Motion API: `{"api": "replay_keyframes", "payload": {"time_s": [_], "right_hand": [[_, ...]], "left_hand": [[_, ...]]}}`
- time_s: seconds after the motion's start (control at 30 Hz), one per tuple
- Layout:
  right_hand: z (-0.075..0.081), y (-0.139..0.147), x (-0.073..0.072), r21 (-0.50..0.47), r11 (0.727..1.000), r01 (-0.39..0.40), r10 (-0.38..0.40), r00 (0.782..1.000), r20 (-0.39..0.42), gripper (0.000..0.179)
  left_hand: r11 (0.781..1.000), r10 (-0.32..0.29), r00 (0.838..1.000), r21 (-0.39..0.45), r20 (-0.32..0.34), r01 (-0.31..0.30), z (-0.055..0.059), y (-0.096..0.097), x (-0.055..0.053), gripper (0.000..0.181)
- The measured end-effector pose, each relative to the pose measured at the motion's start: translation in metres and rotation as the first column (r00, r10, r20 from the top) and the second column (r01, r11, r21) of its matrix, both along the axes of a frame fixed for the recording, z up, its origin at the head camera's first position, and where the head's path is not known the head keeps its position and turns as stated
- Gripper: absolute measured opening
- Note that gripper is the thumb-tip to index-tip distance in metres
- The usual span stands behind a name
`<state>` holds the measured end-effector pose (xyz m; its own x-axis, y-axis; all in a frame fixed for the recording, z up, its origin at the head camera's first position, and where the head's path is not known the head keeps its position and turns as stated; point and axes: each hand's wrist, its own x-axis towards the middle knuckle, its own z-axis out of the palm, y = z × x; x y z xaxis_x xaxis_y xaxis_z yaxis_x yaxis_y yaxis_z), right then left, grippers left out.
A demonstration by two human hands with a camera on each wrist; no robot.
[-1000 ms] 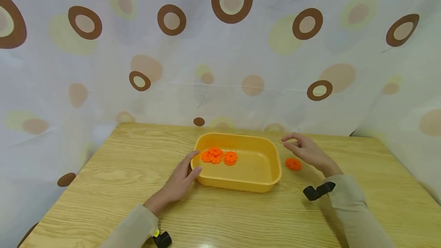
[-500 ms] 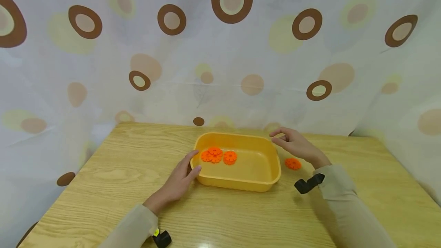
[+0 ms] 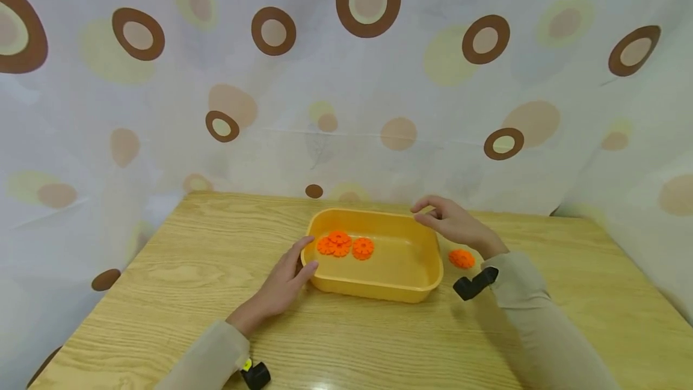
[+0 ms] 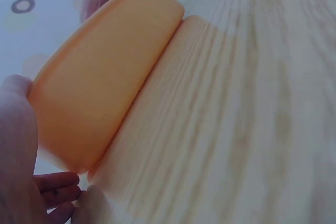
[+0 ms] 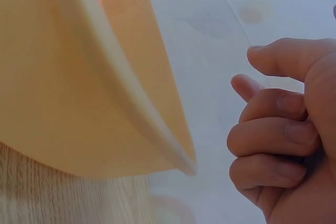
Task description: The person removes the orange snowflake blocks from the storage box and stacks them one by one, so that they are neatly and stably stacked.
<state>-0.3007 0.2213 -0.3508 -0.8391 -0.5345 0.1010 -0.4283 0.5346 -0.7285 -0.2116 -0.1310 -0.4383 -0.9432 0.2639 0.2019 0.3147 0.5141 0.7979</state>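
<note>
A yellow plastic tub (image 3: 373,292) stands in the middle of the wooden table. Several orange flower-shaped notched discs (image 3: 339,247) lie in its left half. My left hand (image 3: 278,284) holds the tub's left end, with thumb and index fingertip over the rim; in the left wrist view, its other fingers are low beside the tub's corner. Above the tub's far right corner is my right hand (image 3: 452,221), apart from the rim. In the right wrist view, its thumb and index finger stand apart with nothing between them, the other fingers curled in.
More orange discs (image 3: 462,259) lie in a small pile on the table (image 3: 178,281), just right of the tub, below the right wrist. A patterned cloth (image 3: 346,89) hangs behind the table. Each wrist carries a small black camera (image 3: 475,284).
My right hand has moved left, from beside the orange pile to above the tub's far right corner. The left hand, the tub and the discs stay in place.
</note>
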Motion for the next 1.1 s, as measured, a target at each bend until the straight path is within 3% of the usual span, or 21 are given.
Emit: {"api": "replay_keyframes", "payload": {"time_s": [0.43, 0.7, 0.93, 1.1], "right_hand": [[0.005, -0.013, -0.007, 0.011, 0.992, -0.123, 0.123, 0.992, -0.012, 0.026], [0.009, -0.028, -0.007, 0.135, 0.973, -0.186, 0.2, 0.974, -0.103, 0.026], [0.015, -0.047, -0.014, 0.147, 0.955, -0.256, 0.261, 0.965, -0.013, 0.032], [0.012, -0.056, -0.017, 0.197, 0.937, -0.289, 0.296, 0.955, -0.004, 0.035]], "left_hand": [[1.0, 0.022, 0.999, -0.011, -0.025, -0.022, -0.001, 0.002, -0.001, 0.053], [1.0, 0.008, 1.0, -0.006, -0.014, -0.008, 0.0, 0.001, 0.0, 0.053], [1.0, 0.0, 1.0, 0.009, -0.012, 0.0, 0.0, 0.0, -0.002, 0.054], [1.0, -0.003, 1.0, 0.002, -0.011, 0.003, 0.0, 0.001, -0.002, 0.053]]}}
